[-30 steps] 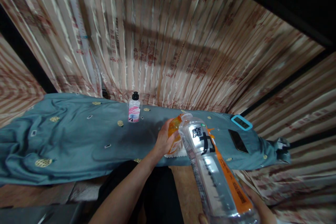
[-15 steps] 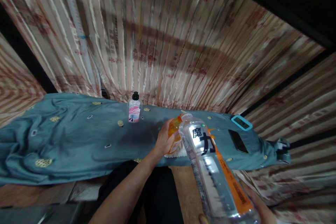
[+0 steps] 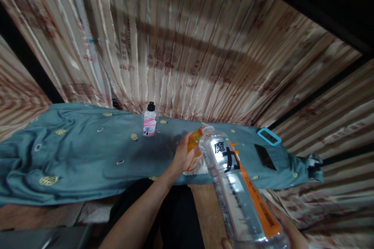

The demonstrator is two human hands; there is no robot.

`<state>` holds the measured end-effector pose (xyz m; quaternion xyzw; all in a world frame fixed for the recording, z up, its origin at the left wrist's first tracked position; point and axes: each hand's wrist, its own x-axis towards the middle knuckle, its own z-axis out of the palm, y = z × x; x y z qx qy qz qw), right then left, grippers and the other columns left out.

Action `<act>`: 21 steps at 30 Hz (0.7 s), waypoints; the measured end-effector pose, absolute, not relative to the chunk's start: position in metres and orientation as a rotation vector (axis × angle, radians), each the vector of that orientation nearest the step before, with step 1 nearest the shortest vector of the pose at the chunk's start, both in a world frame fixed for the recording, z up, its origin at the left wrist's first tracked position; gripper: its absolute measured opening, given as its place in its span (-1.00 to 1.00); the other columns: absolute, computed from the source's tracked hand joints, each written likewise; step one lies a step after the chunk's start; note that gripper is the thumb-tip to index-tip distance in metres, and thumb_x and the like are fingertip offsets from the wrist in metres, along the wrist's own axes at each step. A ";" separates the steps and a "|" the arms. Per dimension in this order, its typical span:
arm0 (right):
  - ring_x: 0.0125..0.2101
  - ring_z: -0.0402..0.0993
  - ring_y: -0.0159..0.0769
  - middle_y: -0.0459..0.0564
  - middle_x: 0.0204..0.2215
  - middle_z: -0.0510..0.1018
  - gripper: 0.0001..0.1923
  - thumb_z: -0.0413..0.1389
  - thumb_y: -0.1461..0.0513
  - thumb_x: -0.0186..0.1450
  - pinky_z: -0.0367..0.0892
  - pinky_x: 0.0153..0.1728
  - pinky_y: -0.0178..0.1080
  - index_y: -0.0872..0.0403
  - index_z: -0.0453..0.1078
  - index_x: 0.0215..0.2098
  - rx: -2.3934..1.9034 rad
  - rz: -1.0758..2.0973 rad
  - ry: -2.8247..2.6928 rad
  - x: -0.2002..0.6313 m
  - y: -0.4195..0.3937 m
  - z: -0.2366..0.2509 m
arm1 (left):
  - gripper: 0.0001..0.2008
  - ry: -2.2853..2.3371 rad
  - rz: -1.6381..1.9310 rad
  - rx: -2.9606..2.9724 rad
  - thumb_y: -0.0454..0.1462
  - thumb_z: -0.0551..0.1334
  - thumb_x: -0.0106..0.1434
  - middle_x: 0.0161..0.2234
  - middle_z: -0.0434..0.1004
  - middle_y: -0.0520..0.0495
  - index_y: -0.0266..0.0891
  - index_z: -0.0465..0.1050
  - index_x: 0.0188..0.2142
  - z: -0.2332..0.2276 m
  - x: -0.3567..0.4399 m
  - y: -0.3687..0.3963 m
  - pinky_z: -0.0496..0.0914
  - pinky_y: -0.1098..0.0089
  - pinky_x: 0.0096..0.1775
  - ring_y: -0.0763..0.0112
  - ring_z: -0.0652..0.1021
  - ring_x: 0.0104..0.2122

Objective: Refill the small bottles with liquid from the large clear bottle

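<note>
My right hand [image 3: 288, 230] grips the base of a large clear plastic bottle [image 3: 233, 186] with an orange label and black characters. The bottle is tilted forward, its uncapped mouth next to an orange container [image 3: 195, 148]. My left hand [image 3: 181, 155] wraps around that orange container, which stands on a white cloth [image 3: 202, 169] on the teal-covered table [image 3: 87, 155]. The bottle hides part of the orange container.
A small clear bottle with a pink label and black cap [image 3: 149, 120] stands at the table's back. A teal-framed device [image 3: 269, 136] and a dark phone [image 3: 264, 156] lie at the right. Striped curtains [image 3: 187, 46] hang behind. A wooden floor shows below the table.
</note>
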<state>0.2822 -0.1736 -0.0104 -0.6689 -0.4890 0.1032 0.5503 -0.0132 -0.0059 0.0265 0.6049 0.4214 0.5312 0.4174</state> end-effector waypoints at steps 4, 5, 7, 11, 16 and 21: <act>-0.59 0.51 -0.16 -0.05 -0.67 0.47 -0.53 -0.02 -0.17 0.26 0.42 -0.63 -0.18 -0.02 0.48 -0.41 -1.541 0.267 -1.116 0.289 -0.176 -0.018 | -0.56 1.056 1.336 1.512 -0.26 0.26 0.20 0.02 0.54 -0.13 -0.16 0.33 0.08 0.027 -0.014 -0.006 0.35 0.13 0.12 0.18 0.53 0.01; -0.57 0.52 -0.15 -0.05 -0.67 0.46 -0.53 -0.01 -0.17 0.25 0.45 -0.60 -0.16 -0.02 0.48 -0.41 -1.533 0.302 -1.111 0.290 -0.176 -0.019 | -0.56 1.053 1.340 1.505 -0.26 0.26 0.20 0.02 0.54 -0.12 -0.15 0.33 0.08 0.027 -0.014 -0.006 0.35 0.14 0.12 0.18 0.53 0.01; -0.53 0.54 -0.12 -0.04 -0.67 0.46 -0.52 -0.03 -0.17 0.25 0.47 -0.55 -0.15 -0.02 0.47 -0.43 -1.533 0.343 -1.081 0.291 -0.176 -0.019 | -0.56 1.051 1.341 1.498 -0.27 0.26 0.20 0.02 0.54 -0.12 -0.15 0.33 0.08 0.027 -0.014 -0.006 0.35 0.13 0.13 0.18 0.53 0.01; -0.49 0.54 -0.12 -0.01 -0.62 0.49 -0.51 -0.05 -0.17 0.27 0.45 -0.55 -0.16 0.00 0.47 -0.40 -1.603 0.350 -1.036 0.289 -0.176 -0.018 | -0.55 1.054 1.325 1.511 -0.26 0.25 0.20 0.03 0.52 -0.16 -0.18 0.31 0.10 0.026 -0.014 -0.006 0.34 0.11 0.13 0.16 0.52 0.02; -0.44 0.57 -0.08 0.01 -0.56 0.55 -0.57 0.14 -0.12 0.19 0.48 -0.51 -0.14 0.05 0.53 -0.26 -1.649 0.460 -1.115 0.287 -0.179 -0.020 | -0.55 1.053 1.308 1.516 -0.27 0.24 0.20 0.04 0.52 -0.16 -0.19 0.30 0.10 0.028 -0.013 -0.006 0.34 0.12 0.13 0.16 0.51 0.04; -0.49 0.59 -0.13 0.00 -0.56 0.57 -0.47 -0.06 -0.17 0.30 0.47 -0.58 -0.21 0.04 0.51 -0.29 -1.541 0.284 -0.986 0.289 -0.180 -0.020 | -0.56 1.055 1.314 1.507 -0.24 0.24 0.21 0.03 0.52 -0.15 -0.17 0.32 0.09 0.029 -0.014 -0.007 0.34 0.14 0.13 0.16 0.51 0.04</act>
